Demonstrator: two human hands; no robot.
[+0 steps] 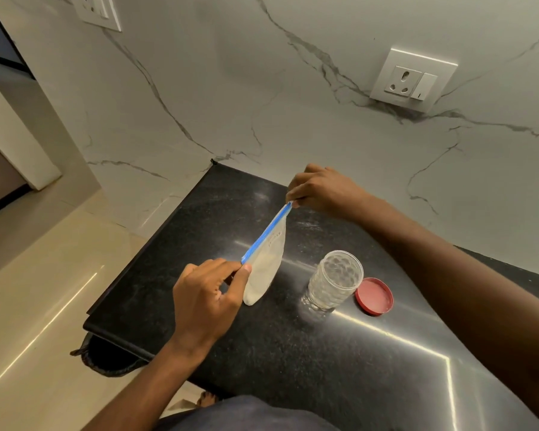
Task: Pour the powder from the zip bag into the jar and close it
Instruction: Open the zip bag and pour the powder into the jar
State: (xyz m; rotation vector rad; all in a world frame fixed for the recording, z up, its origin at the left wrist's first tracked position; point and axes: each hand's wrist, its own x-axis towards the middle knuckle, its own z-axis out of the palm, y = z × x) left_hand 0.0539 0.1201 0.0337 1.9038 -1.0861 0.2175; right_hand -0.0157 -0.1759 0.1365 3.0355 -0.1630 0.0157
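A clear zip bag [266,265] with a blue zip strip holds pale powder and hangs upright just above the black counter. My left hand [206,301] pinches the near end of the strip. My right hand [321,189] pinches the far end, so the strip is stretched between them. The bag's bottom touches or nearly touches the counter. To the right of the bag stands a clear textured jar [335,283], open and upright. Its red lid [374,296] lies flat on the counter just right of the jar.
The black stone counter [293,353] ends at a left edge with beige floor [38,306] beyond. A dark bin [106,359] sits under that edge. White marble wall [262,88] behind carries a socket [413,79].
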